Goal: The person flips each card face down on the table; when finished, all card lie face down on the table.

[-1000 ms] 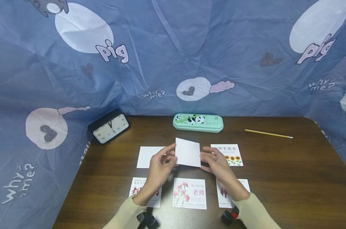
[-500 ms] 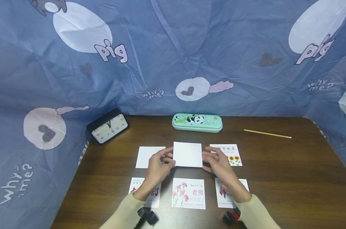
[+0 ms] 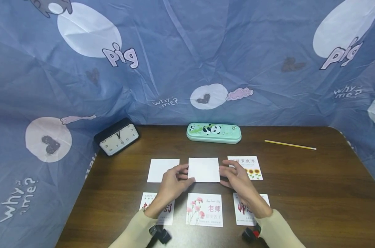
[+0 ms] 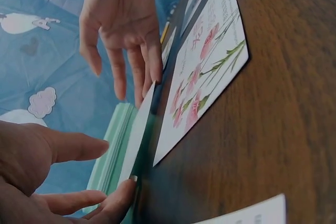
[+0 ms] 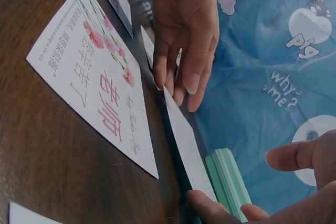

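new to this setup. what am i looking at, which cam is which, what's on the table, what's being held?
No robot here: a person works with two bare hands. The wide picture comes from a camera on the head, looking down at a brown table. The two close-ups come from cameras on each wrist, looking along the tabletop.

On the table lie six cards in two rows. The far row has a blank white card on the left, another blank card in the middle and a sunflower card. In the near row a carnation card sits between two cards with red characters. Behind them are a black clock, a green panda pencil case and a yellow pencil.

The left hand and right hand touch the middle blank card at its side edges.
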### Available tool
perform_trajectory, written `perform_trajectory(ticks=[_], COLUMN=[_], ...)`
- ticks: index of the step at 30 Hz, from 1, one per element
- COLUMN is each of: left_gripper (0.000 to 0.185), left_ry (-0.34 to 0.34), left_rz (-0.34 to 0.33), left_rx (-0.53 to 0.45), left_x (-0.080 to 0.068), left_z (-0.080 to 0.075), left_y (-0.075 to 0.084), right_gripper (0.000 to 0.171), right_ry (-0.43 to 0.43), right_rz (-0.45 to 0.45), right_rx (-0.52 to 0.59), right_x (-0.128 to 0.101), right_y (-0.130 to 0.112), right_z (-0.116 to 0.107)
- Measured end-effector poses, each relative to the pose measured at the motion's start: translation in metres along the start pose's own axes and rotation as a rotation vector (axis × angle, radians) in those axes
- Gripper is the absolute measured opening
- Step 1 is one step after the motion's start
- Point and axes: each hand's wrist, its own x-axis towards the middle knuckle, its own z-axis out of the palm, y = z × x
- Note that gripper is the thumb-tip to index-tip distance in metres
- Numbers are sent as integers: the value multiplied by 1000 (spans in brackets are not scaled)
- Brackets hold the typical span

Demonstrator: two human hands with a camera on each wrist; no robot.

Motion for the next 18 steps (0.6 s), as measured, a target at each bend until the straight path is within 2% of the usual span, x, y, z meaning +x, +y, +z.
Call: perform_trajectory(ticks=[18], left_gripper=[58], left_ry=[-15], left_rz=[9], left_rx=[13], left_x=[-6], left_z=[-5], left_y=[0], right_gripper=[56], right_ry=[-34], right_rz=[26], right_rx=[-7], right_x=[4], right_y=[1], right_z=[-5])
